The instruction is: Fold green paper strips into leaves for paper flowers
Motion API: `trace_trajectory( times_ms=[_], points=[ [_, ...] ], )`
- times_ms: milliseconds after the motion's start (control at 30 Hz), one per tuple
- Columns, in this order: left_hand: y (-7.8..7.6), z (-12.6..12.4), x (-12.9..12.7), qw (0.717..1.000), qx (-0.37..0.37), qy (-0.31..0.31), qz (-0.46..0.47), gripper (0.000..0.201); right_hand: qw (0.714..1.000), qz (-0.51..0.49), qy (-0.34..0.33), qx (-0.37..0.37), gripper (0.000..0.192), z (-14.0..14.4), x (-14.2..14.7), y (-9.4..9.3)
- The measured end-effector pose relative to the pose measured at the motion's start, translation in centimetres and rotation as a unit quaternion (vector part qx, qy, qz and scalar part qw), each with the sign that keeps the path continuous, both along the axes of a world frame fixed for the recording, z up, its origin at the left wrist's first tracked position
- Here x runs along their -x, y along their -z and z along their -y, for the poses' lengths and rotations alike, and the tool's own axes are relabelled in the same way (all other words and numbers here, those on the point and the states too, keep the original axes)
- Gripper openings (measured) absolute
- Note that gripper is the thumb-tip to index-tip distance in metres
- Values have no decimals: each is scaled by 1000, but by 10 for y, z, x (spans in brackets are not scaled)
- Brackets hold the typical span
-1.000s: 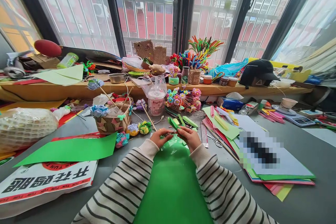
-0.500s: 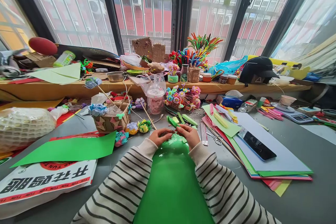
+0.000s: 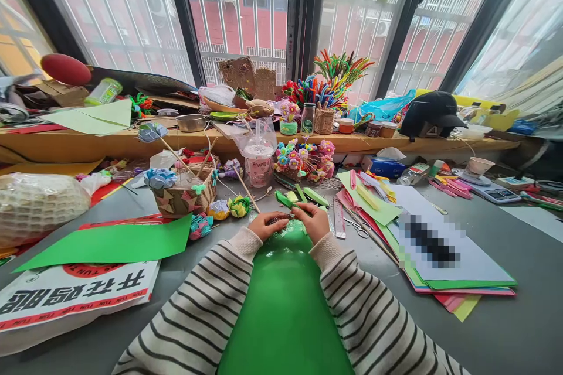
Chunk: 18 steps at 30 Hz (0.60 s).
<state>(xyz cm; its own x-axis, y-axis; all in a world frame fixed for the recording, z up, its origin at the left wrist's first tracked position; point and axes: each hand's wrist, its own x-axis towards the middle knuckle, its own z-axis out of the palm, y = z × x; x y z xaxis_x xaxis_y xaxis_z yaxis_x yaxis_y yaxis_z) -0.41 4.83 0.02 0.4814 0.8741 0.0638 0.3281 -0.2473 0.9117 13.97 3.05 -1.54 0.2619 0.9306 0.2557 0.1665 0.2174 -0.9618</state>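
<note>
A small folded green paper piece (image 3: 285,200) is pinched in my right hand (image 3: 314,221), with its end sticking up past the fingertips. My left hand (image 3: 268,225) is closed with its fingertips close to the right ones. Something thin and dark lies at its fingers, too small to make out. Under both hands and between my sleeves stretches a large glossy green surface (image 3: 285,304), smooth like a balloon. Just beyond the hands lie more folded green paper pieces (image 3: 315,196). Scissors (image 3: 357,227) and a clear ruler (image 3: 339,218) rest to the right.
At left are a basket (image 3: 187,202) with paper flowers, a green sheet (image 3: 105,241) and a printed bag (image 3: 79,299). Stacked paper (image 3: 475,258) bears a pixelated dark object (image 3: 433,240) at right. A lidded cup (image 3: 258,164) and crocheted flowers (image 3: 303,161) stand behind.
The whole view has shifted slightly. Both hands stay together, and my right fingers have moved a little along the green paper piece.
</note>
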Motion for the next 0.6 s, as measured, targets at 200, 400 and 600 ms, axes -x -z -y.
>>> trace_trajectory(
  times_ms=[200,400,600],
  points=[
    [0,2,1,999,32,-19,28,36,991,108,47,-59,19,10,3,-11],
    [3,2,0,994,68,-38,82,35,987,127,60,-81,18,12,3,-14],
    [4,2,-4,967,161,-46,193,43,988,99,67,-93,19,10,2,-14]
  ],
)
